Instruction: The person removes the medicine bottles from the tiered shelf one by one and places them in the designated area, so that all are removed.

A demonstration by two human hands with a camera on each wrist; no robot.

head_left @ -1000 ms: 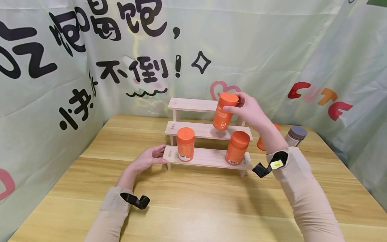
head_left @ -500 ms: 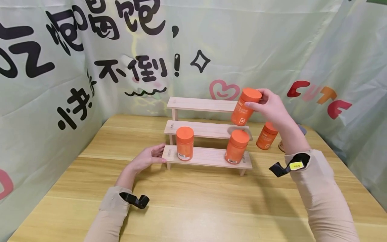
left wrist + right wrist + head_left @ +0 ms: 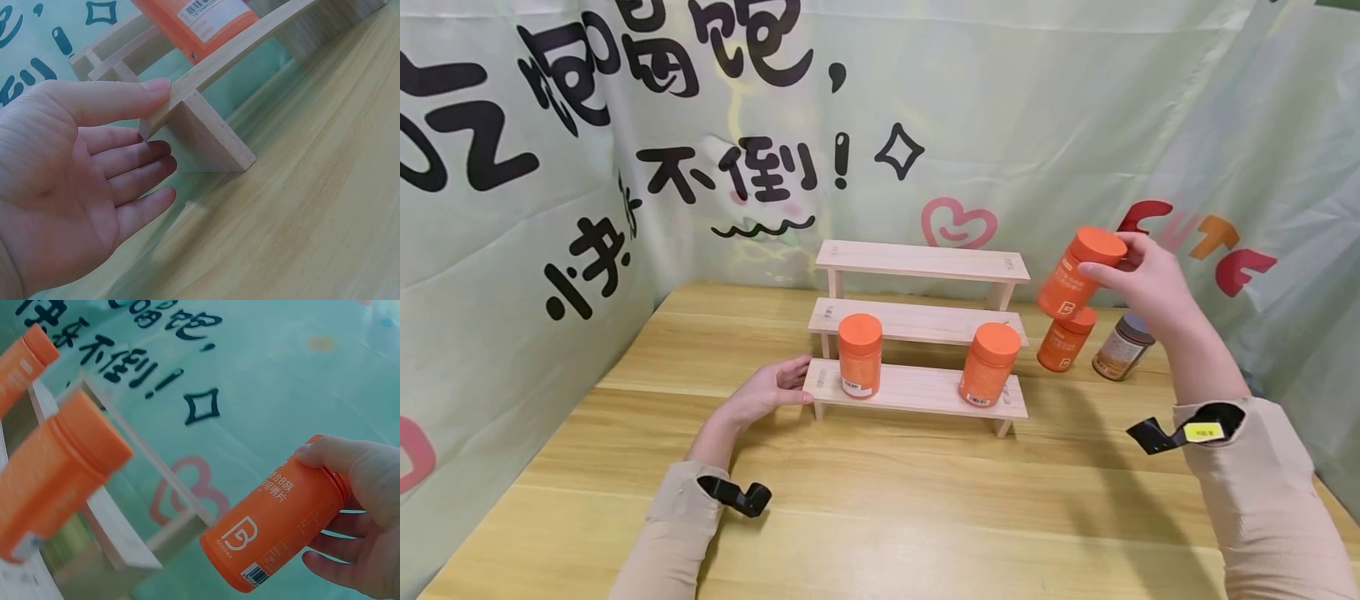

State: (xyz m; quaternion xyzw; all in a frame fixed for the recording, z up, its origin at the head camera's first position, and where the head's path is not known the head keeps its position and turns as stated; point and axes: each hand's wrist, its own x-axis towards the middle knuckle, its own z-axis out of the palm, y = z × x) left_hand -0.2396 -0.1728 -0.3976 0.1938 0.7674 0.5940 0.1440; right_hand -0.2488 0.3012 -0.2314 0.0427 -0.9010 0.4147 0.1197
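An orange pill bottle (image 3: 1072,279) is lifted above the table, tilted. My right hand (image 3: 1153,279) grips it near its lid, the thumb on the front in the right wrist view. At the left end of a three-tier wooden display rack (image 3: 917,321), my left hand (image 3: 769,392) holds the bottom step, its thumb (image 3: 128,103) along the edge and the forefinger at the corner below. Two more orange bottles stand on the bottom step, a left bottle (image 3: 860,356) and a right bottle (image 3: 989,364).
On the table (image 3: 880,517), right of the rack, another orange bottle (image 3: 1066,342) stands below the lifted one. Beside it is a bottle with a grey-blue lid (image 3: 1122,347). A printed cloth (image 3: 1060,108) hangs behind the table.
My right hand has carried the orange bottle rightward from over the rack's middle step to above the bottles on the table. My left hand stays at the bottom step.
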